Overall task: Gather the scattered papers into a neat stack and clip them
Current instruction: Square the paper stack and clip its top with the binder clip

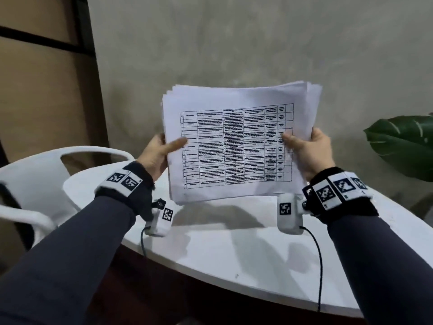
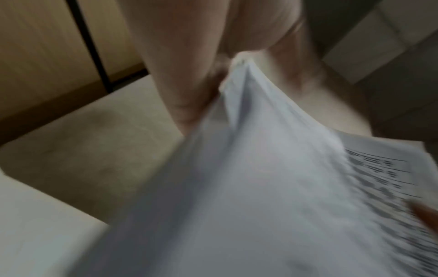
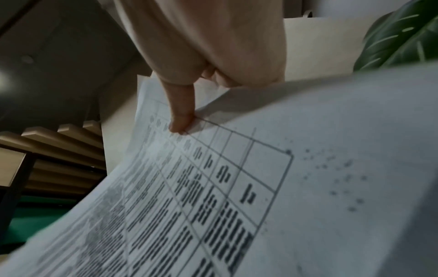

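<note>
In the middle of the head view the stack of papers [image 1: 236,141] stands almost upright over the white tabletop [image 1: 234,249], with its long axis going from left to right of the frame and the printed table facing the person. Its lower edge is very near the tabletop; if it touches, I cannot tell. The left hand [image 1: 157,153] holds the left short edge, the thumb lying across the front sheet, and the left wrist view, though blurred, shows the sheets going between thumb and fingers. The right hand [image 1: 304,153] holds the right short edge in the same way; in the right wrist view its thumb [image 3: 180,120] presses on the printed grid. So each grip is closed on the papers, one at each end, and the stack lies between them, equally near to both. The top corners are still fanned, not flush. I judge the coming move is to tap the lower long edge straight down on the tabletop to square the sheets. No clip is visible in any view. A white chair [image 1: 46,174] stands at the left, a green leaf [image 1: 403,146] at the right.
</note>
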Tool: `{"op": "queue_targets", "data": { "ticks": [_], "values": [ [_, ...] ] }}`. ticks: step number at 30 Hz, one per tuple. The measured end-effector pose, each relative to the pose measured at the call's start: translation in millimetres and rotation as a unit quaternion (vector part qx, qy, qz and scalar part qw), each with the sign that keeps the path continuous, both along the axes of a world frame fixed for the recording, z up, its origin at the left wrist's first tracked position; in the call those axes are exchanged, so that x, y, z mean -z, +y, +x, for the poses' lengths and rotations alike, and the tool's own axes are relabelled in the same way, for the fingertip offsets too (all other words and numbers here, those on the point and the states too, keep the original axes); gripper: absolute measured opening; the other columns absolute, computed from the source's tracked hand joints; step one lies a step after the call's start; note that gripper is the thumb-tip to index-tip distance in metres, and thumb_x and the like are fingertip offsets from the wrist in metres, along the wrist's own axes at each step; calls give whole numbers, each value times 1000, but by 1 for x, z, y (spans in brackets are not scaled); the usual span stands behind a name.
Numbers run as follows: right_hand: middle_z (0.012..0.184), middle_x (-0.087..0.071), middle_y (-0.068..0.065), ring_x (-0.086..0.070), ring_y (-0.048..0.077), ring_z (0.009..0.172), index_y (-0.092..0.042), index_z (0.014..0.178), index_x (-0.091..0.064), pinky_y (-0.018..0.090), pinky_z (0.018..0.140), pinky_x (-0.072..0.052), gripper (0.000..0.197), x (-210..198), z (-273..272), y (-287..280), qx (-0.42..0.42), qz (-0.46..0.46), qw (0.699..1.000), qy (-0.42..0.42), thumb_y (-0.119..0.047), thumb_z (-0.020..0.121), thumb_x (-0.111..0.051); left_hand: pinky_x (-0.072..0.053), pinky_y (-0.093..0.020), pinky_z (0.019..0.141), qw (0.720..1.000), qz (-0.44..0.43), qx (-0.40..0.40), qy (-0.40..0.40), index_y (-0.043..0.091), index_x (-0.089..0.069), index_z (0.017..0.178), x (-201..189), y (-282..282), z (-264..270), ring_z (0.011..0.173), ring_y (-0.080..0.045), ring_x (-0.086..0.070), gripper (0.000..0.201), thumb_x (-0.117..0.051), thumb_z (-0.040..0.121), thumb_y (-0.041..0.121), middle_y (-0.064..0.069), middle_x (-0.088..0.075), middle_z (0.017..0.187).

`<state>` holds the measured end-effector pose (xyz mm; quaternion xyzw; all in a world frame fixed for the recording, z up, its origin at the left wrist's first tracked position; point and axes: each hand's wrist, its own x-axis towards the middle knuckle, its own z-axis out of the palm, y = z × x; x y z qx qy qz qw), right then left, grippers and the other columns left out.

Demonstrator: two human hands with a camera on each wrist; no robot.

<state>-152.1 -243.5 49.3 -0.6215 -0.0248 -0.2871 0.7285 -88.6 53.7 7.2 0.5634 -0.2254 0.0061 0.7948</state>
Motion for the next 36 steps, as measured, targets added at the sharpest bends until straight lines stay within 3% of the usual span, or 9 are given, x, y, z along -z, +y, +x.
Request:
{"op": "queue_targets", "data": {
  "ticks": [4,10,14,20,23,29,31,34,36],
  "values": [
    [90,-69,1,-67,13,83,-16,93,-60,28,84,-55,27,18,-4,8,-18,34,999,-31,-2,74,-72,-59,-26,76,991,-18,-126,-27,9,-59,102,0,-10,1,75,-9,-73,39,-66,72,-15,6,-77,76],
    [93,-73,3,-71,16,82,-15,97,-60,37,80,-57,44,48,-12,4,-69,13,997,12,-15,58,-81,-57,-33,84,994,-13,-106,-10,3,-50,122,25,-6,-3,92,-19,-70,77,-84,52,0,-2,-73,98],
    [83,-76,2,-72,16,76,-11,90,-70,33,75,-60,78,67,-10,4,-93,-77,988,94,-44,23,-92,-54,-32,82,993,33,-107,34,11,-55,111,46,-3,-9,97,-27,-64,48,-67,72,-13,-3,-68,100],
    [90,-73,9,-67,36,99,-12,88,-67,46,86,-55,50,72,-7,16,-56,1,997,57,-30,47,-87,-57,-30,79,985,2,-169,-8,9,-56,107,40,-12,-13,81,-15,-69,41,-65,74,-14,-1,-70,91],
    [86,-76,4,-71,27,88,-10,90,-68,42,83,-57,63,68,-9,18,-51,34,998,24,-37,36,-87,-56,-21,71,983,-25,-178,-45,19,-60,92,25,-14,-15,72,-2,-70,37,-70,72,-11,11,-75,76],
    [82,-75,-1,-69,21,82,-13,87,-68,46,90,-54,48,71,-22,10,-50,-45,996,60,-37,50,-87,-55,-36,88,990,29,-138,17,4,-59,115,41,2,-21,96,-22,-70,86,-92,39,30,-7,-73,105],
    [83,-74,-3,-68,20,84,-13,90,-67,52,96,-49,29,74,-25,11,-53,-74,992,86,-17,64,-81,-53,-39,93,990,58,-116,50,11,-65,104,58,5,-22,89,-16,-73,70,-91,41,27,0,-77,94],
    [119,-60,11,-58,27,111,-11,127,-50,52,105,-41,70,64,-24,21,82,-89,991,55,-16,64,-83,-51,-37,94,987,71,-131,52,17,-63,91,57,-2,-24,72,-1,-72,30,-72,71,-4,12,-76,73],
    [143,-38,15,-36,30,134,-17,145,-28,45,112,-27,107,45,-26,30,295,-220,930,23,-39,58,-85,-52,-32,84,983,89,-157,31,16,-61,85,41,-7,-27,65,1,-70,27,-67,75,-9,14,-74,64]
  ]
}}
